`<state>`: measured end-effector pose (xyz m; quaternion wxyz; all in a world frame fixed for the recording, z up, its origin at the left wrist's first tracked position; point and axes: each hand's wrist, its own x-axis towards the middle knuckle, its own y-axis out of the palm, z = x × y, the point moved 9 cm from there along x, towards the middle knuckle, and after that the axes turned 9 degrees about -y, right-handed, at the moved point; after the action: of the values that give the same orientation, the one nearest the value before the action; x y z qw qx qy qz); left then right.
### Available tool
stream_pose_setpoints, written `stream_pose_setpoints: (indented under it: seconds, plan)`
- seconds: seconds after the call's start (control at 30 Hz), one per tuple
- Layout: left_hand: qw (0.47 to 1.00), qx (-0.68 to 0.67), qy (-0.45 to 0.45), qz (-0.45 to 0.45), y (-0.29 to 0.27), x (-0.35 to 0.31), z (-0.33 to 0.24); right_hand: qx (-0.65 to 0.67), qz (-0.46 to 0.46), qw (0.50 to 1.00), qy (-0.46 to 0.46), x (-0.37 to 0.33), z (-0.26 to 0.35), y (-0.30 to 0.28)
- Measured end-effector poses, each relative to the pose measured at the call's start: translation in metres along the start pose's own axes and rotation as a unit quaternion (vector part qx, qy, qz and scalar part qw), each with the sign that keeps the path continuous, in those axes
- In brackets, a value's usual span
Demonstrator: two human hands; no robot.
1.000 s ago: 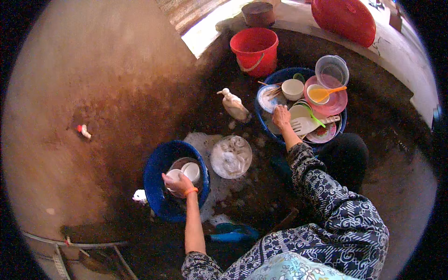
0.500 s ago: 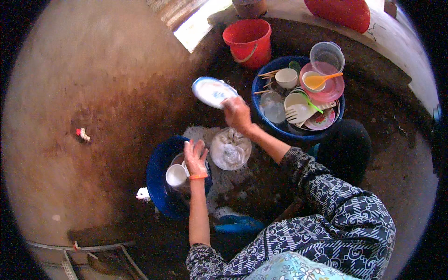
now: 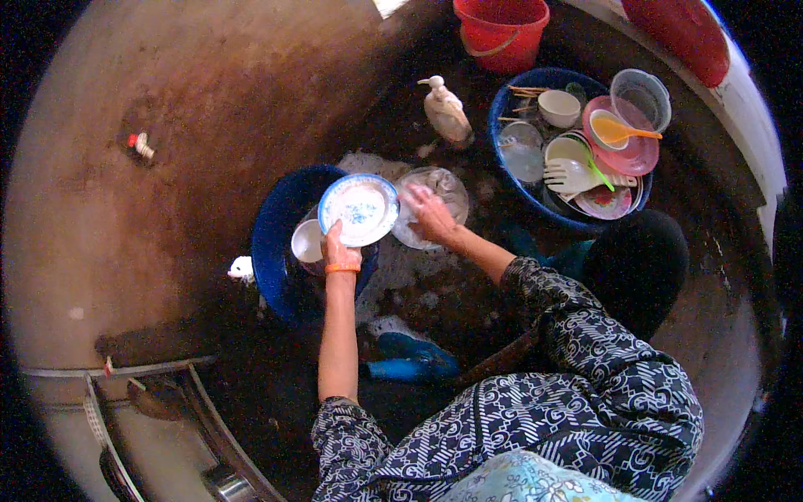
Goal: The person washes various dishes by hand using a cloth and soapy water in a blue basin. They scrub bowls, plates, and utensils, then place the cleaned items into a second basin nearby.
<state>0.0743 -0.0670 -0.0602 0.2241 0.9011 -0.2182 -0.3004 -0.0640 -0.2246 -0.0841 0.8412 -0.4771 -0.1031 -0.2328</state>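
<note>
As seen from the head, with red bucket (image 3: 502, 38) on the far side, pale bottle (image 3: 447, 113) upright left of blue basin (image 3: 499, 113). Near the left side, blue tub (image 3: 272, 238), partly hidden behind plate (image 3: 360, 209) and left grip (image 3: 339, 249); just right of it, foamy bowl (image 3: 456, 197), partly behind right grip (image 3: 431, 216). By count: one plate in hand, one bucket, one bottle; in the basin, one orange spoon (image 3: 623, 131), one green spoon (image 3: 600, 173), one white fork (image 3: 570, 176); in the tub, at least one cup (image 3: 307, 241). Pinched at near rim in left grip: plate, face up over the tub's right part. Over the bowl: right grip, wide, fingers spread and blurred; cannot tell if touching foam.
</note>
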Motion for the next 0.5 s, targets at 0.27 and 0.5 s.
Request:
stream_pose_setpoints:
  seconds: [0.27, 0.5]
  plan:
    - [0.982, 0.155, 0.102, -0.030, 0.019, -0.014, -0.028, -0.078, 0.300, 0.946, 0.094, -0.039, -0.053, 0.043]
    - [0.948, 0.273, 0.159, -0.034, 0.025, -0.007, -0.013, 0.222, 0.091, 0.964, 0.120, 0.024, -0.027, -0.021]
